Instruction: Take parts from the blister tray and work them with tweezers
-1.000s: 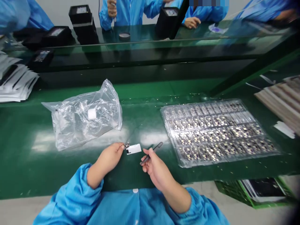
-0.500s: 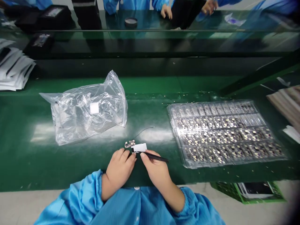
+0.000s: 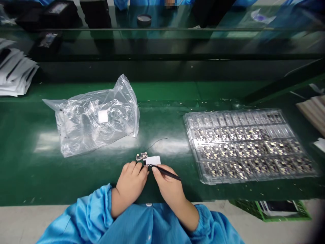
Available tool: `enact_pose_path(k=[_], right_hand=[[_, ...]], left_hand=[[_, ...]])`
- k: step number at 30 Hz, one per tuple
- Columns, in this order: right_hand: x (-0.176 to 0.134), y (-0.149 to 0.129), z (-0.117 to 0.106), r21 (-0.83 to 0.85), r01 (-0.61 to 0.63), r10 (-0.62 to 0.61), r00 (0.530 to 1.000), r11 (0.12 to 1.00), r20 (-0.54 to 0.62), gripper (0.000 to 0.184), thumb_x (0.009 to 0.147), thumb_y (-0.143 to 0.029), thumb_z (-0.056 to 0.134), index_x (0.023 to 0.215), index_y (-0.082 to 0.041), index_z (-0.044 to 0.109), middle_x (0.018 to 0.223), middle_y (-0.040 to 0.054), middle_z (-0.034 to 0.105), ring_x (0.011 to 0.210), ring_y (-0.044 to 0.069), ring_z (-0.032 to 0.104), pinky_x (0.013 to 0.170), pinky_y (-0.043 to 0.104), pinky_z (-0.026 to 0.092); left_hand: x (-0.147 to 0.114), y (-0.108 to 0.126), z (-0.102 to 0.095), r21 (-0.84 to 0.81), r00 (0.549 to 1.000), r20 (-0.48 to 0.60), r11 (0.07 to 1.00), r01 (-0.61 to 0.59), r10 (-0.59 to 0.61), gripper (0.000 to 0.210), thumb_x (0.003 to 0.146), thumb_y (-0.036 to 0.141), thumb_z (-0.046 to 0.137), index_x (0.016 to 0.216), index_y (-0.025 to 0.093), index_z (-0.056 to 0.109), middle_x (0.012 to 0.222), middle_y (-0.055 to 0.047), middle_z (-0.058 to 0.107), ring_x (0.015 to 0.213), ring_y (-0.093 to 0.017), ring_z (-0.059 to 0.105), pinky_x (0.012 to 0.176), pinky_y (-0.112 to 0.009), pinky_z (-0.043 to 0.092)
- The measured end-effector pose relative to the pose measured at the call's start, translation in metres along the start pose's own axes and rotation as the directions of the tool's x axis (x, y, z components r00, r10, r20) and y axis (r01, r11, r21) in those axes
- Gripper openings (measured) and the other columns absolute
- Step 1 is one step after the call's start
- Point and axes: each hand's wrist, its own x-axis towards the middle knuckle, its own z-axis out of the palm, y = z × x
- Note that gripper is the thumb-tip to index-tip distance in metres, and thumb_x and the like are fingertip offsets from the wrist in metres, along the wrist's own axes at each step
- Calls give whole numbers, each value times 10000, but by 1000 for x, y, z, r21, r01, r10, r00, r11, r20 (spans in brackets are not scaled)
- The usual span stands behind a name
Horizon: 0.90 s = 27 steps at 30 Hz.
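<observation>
My right hand (image 3: pixel 170 184) grips black tweezers (image 3: pixel 167 173), their tips on the lower left part of a small white rectangular piece (image 3: pixel 153 160) with a black left end. Beside that piece, my left hand (image 3: pixel 133 179) lies on the table with curled fingers. Its fingertips are at the lower edge of a small circuit board (image 3: pixel 141 156) and the piece's black end; what they pinch, if anything, is hidden. From the board a thin dark wire (image 3: pixel 156 141) runs up to the right.
A clear plastic bag (image 3: pixel 83 125) with a white label lies at left on the green table (image 3: pixel 83 179). At right, a clear compartment tray (image 3: pixel 248 145) holds many small circuit boards. White sheets (image 3: pixel 17 73) are stacked far left. Several people in blue sit across, behind a raised ledge.
The right hand's tweezers have tilted slightly, their back end lower. Across the bench, people's hands have shifted. The view has moved a little; both my hands stay in place.
</observation>
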Motion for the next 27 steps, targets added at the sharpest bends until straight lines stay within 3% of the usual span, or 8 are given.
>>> enact_pose_path(k=[6, 27], right_hand=[[0, 0, -1, -35, 45, -45, 999, 998, 12, 238, 776, -375, 537, 809, -174, 659, 795, 70, 660, 742, 191, 624, 722, 319, 518], [3, -6, -5, -81, -4, 12, 995, 997, 94, 271, 792, -403, 500, 800, -180, 654, 790, 70, 655, 751, 204, 607, 732, 333, 491]], left_hand=[[1, 3, -2, 32, 1000, 0, 999, -1, 1, 180, 793, 233, 518, 950, 198, 599, 887, -40, 619, 837, -196, 520, 736, -350, 391], [2, 2, -1, 18, 1000, 24, 1000, 18, -18, 176, 796, 231, 515, 951, 202, 594, 868, -32, 612, 806, -190, 515, 715, -343, 385]])
